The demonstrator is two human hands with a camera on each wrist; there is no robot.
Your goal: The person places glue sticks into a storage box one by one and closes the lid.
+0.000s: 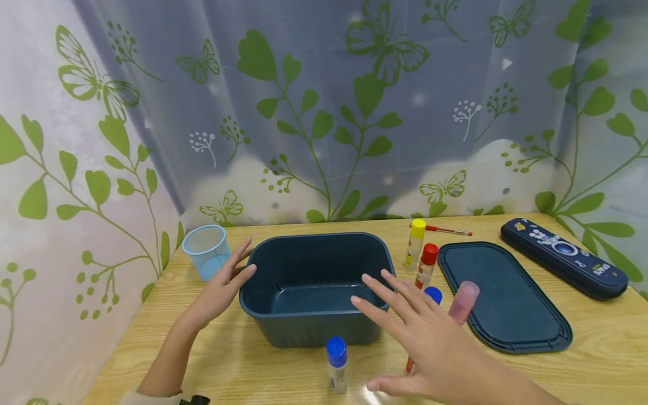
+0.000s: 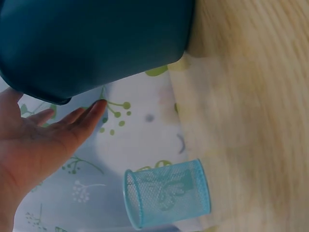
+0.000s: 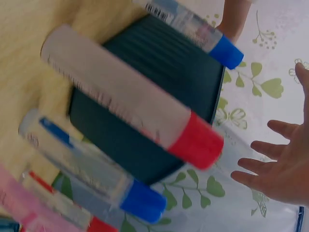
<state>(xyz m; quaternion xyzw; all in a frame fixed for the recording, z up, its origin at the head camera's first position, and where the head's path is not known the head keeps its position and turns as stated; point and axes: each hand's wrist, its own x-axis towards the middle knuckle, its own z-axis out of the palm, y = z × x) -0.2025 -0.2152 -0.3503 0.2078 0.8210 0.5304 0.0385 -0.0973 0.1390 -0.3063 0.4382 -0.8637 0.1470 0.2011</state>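
Tub [image 1: 316,329]: upright on the surface [image 1: 253,377]; a hard pull toward us could, we judge, knock what stands before it.
Blue-capped glue stick [image 1: 336,364]: upright, just in front of the tub, so likeliest to topple.
Left hand [image 1: 217,292]: fingers straight, apart, gripping nothing at the tub's left rim; contact we cannot tell.
Right hand [image 1: 430,337]: fingers spread, empty; a low sweep might tip the red-capped glue stick [image 1: 426,264] just beyond.
Cup [image 1: 199,256]: near our left fingers; an outward swing could bump it.

A dark pencil case [image 1: 564,257] lies near the leaf-patterned curtain [image 1: 324,112].
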